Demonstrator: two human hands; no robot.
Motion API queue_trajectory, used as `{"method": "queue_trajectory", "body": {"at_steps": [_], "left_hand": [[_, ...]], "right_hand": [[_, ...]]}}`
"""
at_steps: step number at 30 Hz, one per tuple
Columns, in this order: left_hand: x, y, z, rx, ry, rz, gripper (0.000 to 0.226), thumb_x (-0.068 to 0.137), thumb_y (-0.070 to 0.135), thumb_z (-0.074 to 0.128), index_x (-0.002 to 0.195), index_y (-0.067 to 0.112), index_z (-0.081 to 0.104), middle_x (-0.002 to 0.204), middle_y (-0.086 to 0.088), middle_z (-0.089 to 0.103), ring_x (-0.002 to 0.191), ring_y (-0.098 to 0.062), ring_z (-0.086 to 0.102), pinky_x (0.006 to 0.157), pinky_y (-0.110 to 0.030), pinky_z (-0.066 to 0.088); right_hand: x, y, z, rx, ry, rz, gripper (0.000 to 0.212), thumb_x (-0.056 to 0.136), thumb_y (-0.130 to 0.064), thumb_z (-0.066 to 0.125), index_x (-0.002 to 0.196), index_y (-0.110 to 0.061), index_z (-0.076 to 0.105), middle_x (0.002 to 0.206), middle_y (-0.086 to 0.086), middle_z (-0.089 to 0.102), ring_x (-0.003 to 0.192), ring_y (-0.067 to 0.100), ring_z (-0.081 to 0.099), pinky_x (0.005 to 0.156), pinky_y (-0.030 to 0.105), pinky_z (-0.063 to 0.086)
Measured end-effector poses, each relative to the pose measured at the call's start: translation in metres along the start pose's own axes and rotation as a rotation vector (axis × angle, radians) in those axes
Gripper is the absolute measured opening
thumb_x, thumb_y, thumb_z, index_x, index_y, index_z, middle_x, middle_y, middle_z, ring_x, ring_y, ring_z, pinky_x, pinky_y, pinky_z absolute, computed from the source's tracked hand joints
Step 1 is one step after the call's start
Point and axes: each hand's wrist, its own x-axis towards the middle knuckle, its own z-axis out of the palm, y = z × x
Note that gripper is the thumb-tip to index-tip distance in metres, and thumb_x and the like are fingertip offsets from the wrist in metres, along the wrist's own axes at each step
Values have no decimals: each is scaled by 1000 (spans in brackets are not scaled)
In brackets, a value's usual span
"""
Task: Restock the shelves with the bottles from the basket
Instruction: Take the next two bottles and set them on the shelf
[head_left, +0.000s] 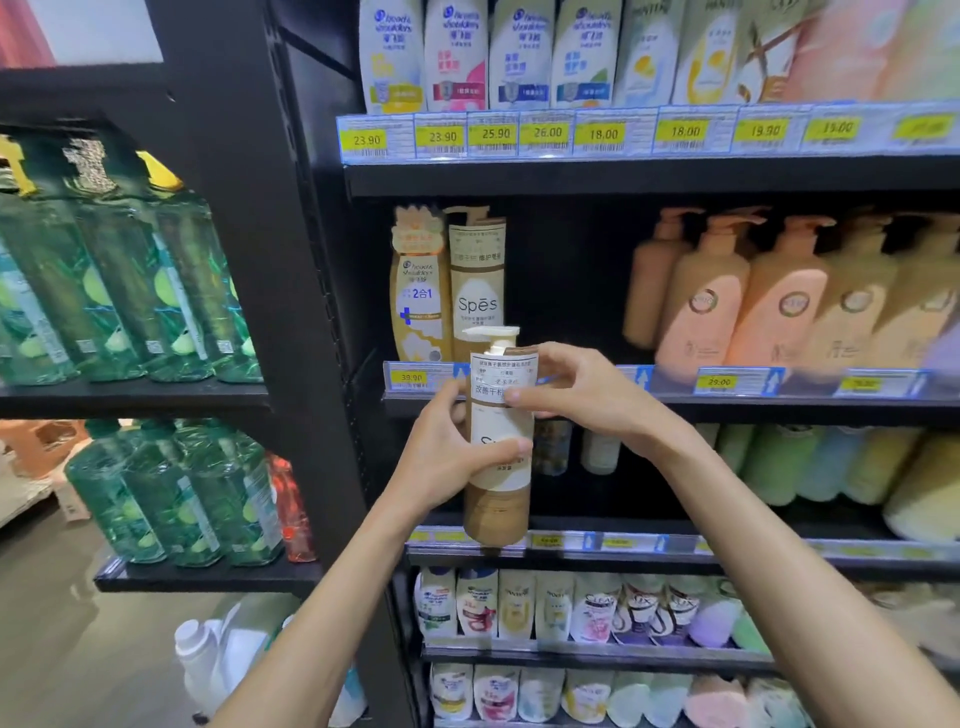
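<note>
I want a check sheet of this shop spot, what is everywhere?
Surface: middle shelf has an open dark gap beside the Spes bottle.
Job's things: brown pump bottle held upright in front of the shelf edge; basket not in view.
Clutter: peach pump bottles on the same shelf, right; green bottles on the left rack.
Grippers: left hand wraps the bottle's body; right hand pinches its upper label.
Cables: nothing seen.
Surroundings: yellow price tags along shelf edges; refill pouches below.
</note>
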Motion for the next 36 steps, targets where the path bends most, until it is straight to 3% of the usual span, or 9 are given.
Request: {"method": "queue_trajectory", "body": {"at_steps": [5,10,14,18,20,23,27,30,36], "left_hand": [[8,-2,19,17,-24,-33,77,53,49,93,116,36,50,104,13,77,95,-7,74,85,-38,59],[18,1,31,52,-53,-25,78,52,46,91,114,31,47,100,11,77,95,-8,74,90,-48,59],[25,12,35,45,-70,13,79,50,47,90,115,29,48,102,13,77,94,-4,73,85,-35,59],[29,20,33,30,-107,86,69,62,48,89,120,35,53,109,14,74,100,-5,71,84,-28,60],[27,20,31,36,-64,129,56,72,53,82,121,38,58,112,16,72,104,-2,69,84,-19,56],[25,13,18,114,92,211,40,87,58,60,116,32,65,108,23,70,106,2,64,83,-10,47],[33,-11,-3,512,319,371,35,98,45,59,125,24,61,117,13,65,114,-6,55,97,-24,42],[43,-26,-7,876,364,511,47,96,42,64,135,17,58,127,1,60,119,-20,52,106,-36,40],[57,-55,-3,1089,372,617,59,91,52,68,138,18,57,123,-8,55,119,-28,52,122,-51,26]], "right_hand": [[-8,2,-10,-38,26,-11,47,74,-27,87,117,-24,68,110,-4,75,106,13,70,96,44,55],[-10,3,-17,-96,46,3,60,56,-49,87,110,-30,70,106,-9,75,104,12,70,96,46,54],[-10,3,-23,-106,111,-43,54,59,-48,87,108,-30,74,104,-13,75,102,6,70,95,44,55],[-10,6,-28,36,195,-89,38,67,-32,90,103,-27,78,101,-7,77,96,12,73,83,38,61],[-10,4,-34,125,249,-95,27,70,-25,89,95,-26,79,98,-3,78,92,15,75,74,34,62],[-10,2,-49,220,379,-69,15,72,-22,87,85,-25,80,94,2,78,89,21,75,75,42,61],[-13,-1,-68,381,545,-58,10,77,-16,83,85,-18,78,94,3,78,90,21,75,73,36,62],[-10,-4,-73,536,697,-66,15,79,-11,81,92,-13,73,94,8,77,87,20,75,67,29,59],[5,-4,-63,625,925,-148,21,77,-13,84,94,-13,72,101,10,77,100,28,73,77,33,60]]}}
